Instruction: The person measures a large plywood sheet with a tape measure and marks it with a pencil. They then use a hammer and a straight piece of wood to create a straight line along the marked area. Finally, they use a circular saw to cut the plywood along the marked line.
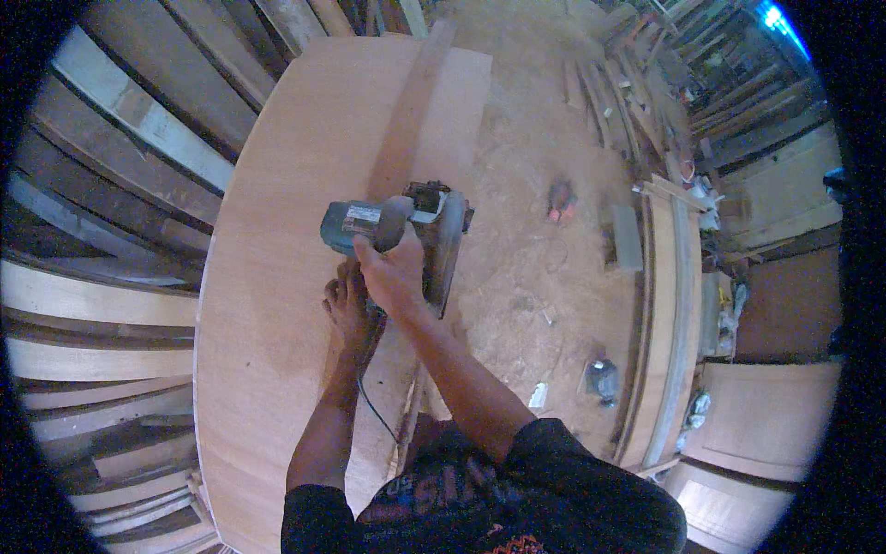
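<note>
A green and black circular saw [349, 222] sits on a large reddish-brown wooden panel [268, 231], near its right edge. My right hand [394, 268] is closed round the saw's handle. Just behind the motor housing, my left hand [347, 305] lies low over the panel with its fingers apart, close to the saw's base; its palm side is hidden. From the saw a dark cord [374, 406] trails back toward my body. Ahead of the tool, a long straight wooden strip [415, 111] lies lengthwise on the panel. The blade itself cannot be made out.
Stacked boards [101, 300] line the left side. Right of the panel is a dusty floor [517, 277] with a blurred red and dark object [560, 201] and a dark bundle [602, 380]. Long planks [669, 323] and scrap wood [609, 102] stand farther right.
</note>
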`<control>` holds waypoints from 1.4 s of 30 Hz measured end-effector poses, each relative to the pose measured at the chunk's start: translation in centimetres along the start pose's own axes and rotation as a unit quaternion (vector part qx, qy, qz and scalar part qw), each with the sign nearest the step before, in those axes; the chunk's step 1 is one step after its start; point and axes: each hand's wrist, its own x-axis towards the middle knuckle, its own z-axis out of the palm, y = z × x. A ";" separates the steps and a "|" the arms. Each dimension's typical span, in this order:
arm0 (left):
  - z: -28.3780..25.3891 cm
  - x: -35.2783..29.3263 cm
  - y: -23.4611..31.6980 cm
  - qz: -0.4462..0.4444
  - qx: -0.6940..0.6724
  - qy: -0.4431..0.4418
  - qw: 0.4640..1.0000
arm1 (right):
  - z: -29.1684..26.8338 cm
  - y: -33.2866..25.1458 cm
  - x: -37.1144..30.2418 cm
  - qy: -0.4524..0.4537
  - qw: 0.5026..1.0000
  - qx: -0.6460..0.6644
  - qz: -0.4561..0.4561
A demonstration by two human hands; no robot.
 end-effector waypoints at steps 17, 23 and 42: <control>1.2 2.7 1.1 -0.035 0.008 0.004 0.999 | 0.2 0.3 2.9 0.018 1.000 0.009 0.008; 2.9 3.7 0.2 0.008 0.017 0.072 0.997 | 0.0 0.3 4.2 -0.007 1.000 0.019 0.018; 4.4 7.5 0.9 -0.054 -0.182 -0.029 0.981 | -0.3 -0.4 7.9 0.001 1.000 0.020 0.014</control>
